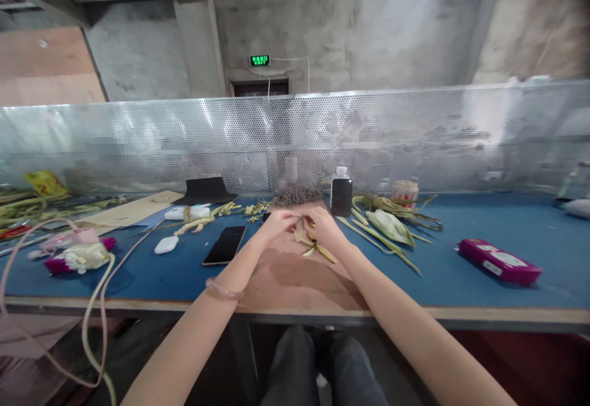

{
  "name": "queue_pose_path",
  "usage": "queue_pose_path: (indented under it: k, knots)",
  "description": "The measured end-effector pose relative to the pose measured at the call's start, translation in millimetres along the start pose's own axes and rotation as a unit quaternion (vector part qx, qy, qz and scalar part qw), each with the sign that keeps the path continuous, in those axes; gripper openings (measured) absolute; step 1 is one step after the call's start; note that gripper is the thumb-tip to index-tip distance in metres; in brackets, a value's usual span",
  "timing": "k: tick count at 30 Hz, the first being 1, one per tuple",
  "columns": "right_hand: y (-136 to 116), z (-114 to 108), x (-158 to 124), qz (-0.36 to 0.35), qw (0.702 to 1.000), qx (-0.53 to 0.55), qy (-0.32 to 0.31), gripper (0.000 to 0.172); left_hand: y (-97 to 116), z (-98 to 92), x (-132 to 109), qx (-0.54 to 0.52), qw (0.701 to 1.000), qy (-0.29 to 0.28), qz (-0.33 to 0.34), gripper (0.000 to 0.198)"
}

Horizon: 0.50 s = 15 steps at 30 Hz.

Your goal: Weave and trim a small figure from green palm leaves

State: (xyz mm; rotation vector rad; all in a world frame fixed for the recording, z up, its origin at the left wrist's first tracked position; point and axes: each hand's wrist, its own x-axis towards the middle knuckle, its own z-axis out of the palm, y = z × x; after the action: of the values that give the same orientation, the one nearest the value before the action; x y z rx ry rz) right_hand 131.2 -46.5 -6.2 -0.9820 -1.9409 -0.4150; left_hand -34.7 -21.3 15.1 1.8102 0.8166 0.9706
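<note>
My left hand (pixel 279 224) and my right hand (pixel 323 226) come together over a brown board (pixel 295 277) in front of me. Pinched between the fingers of both is a small yellow-green leaf strip (pixel 299 229); the fingers partly hide it. Just below, touching or close to the right hand, lies a folded yellow-green plant piece (pixel 322 250) with a dark spot. A grey coiled heap (pixel 297 195) sits at the board's far end. To the right are long green leaves (pixel 391 228) and stalks on the blue table.
A black phone (pixel 224 245) and a white earbud case (pixel 166 245) lie left of the board. A dark-labelled bottle (pixel 342 194) stands behind my right hand. Farther right is a magenta packet (pixel 500 261). Cables (pixel 99 308) hang over the left edge. A perforated metal screen (pixel 230 142) closes off the back.
</note>
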Motion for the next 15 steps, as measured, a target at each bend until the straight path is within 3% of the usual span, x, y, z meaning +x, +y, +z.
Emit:
queue_pose_path:
  k: [4,11,15]
  knots:
    - [0.8,0.0,-0.7,-0.002,1.0,-0.013,-0.012,0.015,3.5,1.4,-2.6,-0.013,1.0,0.005,-0.008,0.016]
    - [-14.4,-10.2,-1.5,-0.031,0.982,-0.18,-0.047,0.016,3.1,1.2,-3.8,0.008,1.0,-0.024,0.018,0.024]
    - [-17.7,-11.2,-1.3,-0.024,0.982,-0.181,-0.038,0.017,0.0,-1.2,-1.1,0.025,0.999,-0.015,0.034,0.03]
